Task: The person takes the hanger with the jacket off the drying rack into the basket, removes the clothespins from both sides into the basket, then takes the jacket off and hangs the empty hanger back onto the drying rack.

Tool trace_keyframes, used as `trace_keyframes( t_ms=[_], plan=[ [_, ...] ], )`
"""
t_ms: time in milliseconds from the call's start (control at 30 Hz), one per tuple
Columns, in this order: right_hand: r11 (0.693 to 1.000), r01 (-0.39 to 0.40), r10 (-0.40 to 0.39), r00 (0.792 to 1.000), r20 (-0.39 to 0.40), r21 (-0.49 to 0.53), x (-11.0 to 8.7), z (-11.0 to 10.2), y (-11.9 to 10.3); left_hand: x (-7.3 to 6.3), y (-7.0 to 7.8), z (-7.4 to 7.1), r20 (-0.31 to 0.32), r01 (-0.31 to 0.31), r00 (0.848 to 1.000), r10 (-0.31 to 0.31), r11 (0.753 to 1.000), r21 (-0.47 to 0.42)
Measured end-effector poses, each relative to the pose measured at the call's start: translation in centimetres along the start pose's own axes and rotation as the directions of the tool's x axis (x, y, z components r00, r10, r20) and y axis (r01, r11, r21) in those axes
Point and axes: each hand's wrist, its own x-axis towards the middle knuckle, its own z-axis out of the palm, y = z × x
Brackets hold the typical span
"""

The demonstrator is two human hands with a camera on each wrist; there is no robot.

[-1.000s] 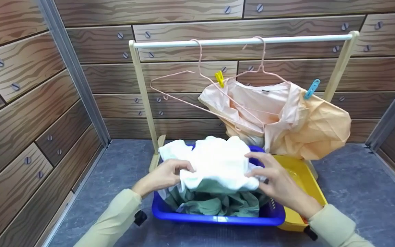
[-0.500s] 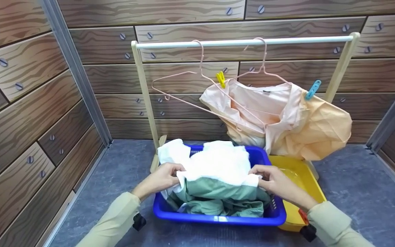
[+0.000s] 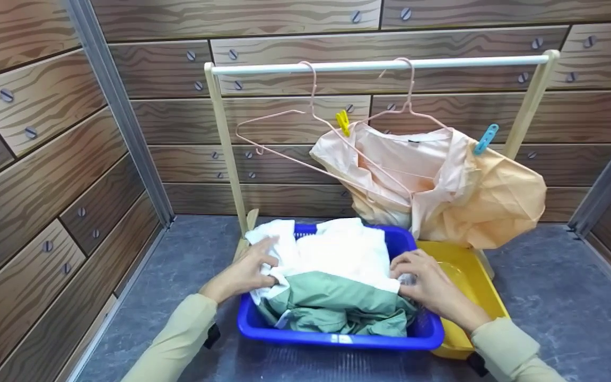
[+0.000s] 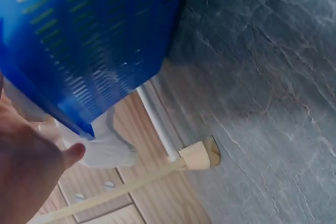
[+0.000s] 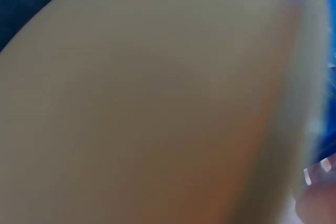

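1. Nearest you is the blue basket (image 3: pixel 284 335) on the grey counter (image 3: pixel 560 297), its front rim running left to right before you.
2. Just behind that rim, the green cloth (image 3: pixel 337 307) lies bunched inside the basket, its folds lying mostly from side to side.
3. Your left grip (image 3: pixel 243 270) is at the left side of the white cloth (image 3: pixel 342 252), fingers loosely spread and thumb apart, so it looks relaxed rather than closed on anything.
4. Your right grip (image 3: pixel 428 277) is at the white cloth's near right corner, fingers bent. You cannot tell whether they pinch the fabric; the right wrist view is too blocked to help.
5. The relation that counts: the white cloth lies in the basket between your two hands, to the right of the left one and to the left of the right one. Neither hand is clearly nearer; each is at an edge.
6. The white cloth's near edge faces you and slopes down toward your right thumb, while its main panel stretches away to the back rim. Its long axis seems to lie side to side, but folds and viewing angle leave that uncertain.
7. To the right is the yellow tray (image 3: pixel 488 278); beyond, a peach garment (image 3: pixel 502 196) hangs from the rack (image 3: pixel 358 66).
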Motion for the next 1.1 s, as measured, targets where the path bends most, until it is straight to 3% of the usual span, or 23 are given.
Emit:
trace_keyframes(
  t_ms=[100, 367, 433, 567, 667, 800, 900, 1100],
  plan=[
    [0.997, 0.049, -0.048, 0.999, 0.007, -0.058, 0.1, 0.1, 0.2, 0.1, -0.2, 0.1, 0.029, -0.009, 1.0, 0.008, 0.999, 0.041],
    [0.995, -0.089, 0.094, 0.989, 0.114, -0.048, 0.2, -0.4, -0.1, -0.3, 0.3, 0.5, 0.021, -0.078, 0.997, 0.076, 0.989, 0.122],
    [0.993, -0.116, 0.118, 0.983, 0.141, -0.023, 0.1, -0.6, -0.2, -0.3, 0.4, 0.3, 0.034, -0.07, 0.997, 0.066, 0.992, 0.101],
    [0.995, -0.097, 0.09, 0.978, 0.186, 0.03, 0.2, -1.8, -0.2, -0.5, 0.4, -1.2, 0.082, -0.002, 0.997, 0.008, 0.998, -0.068],
    [0.998, -0.057, 0.05, 0.979, 0.197, 0.027, 0.6, -3.1, 0.1, -0.3, 0.1, -2.9, 0.05, 0.043, 0.998, -0.037, 0.991, -0.124],
    [0.997, -0.065, 0.07, 0.977, 0.202, -0.031, 1.6, -4.4, 1.0, 0.6, -0.9, -4.7, -0.027, 0.12, 0.992, -0.122, 0.991, -0.058],
    [0.995, -0.052, 0.072, 0.972, 0.225, -0.091, 2.7, -4.6, 1.7, 1.5, -1.9, -4.9, 0.003, 0.167, 0.986, -0.167, 0.986, 0.002],
    [0.981, 0.039, 0.025, 0.944, 0.329, -0.188, 6.4, -3.6, 2.4, 3.7, -2.8, -3.7, 0.083, 0.098, 0.991, -0.108, 0.988, 0.12]
  ],
)
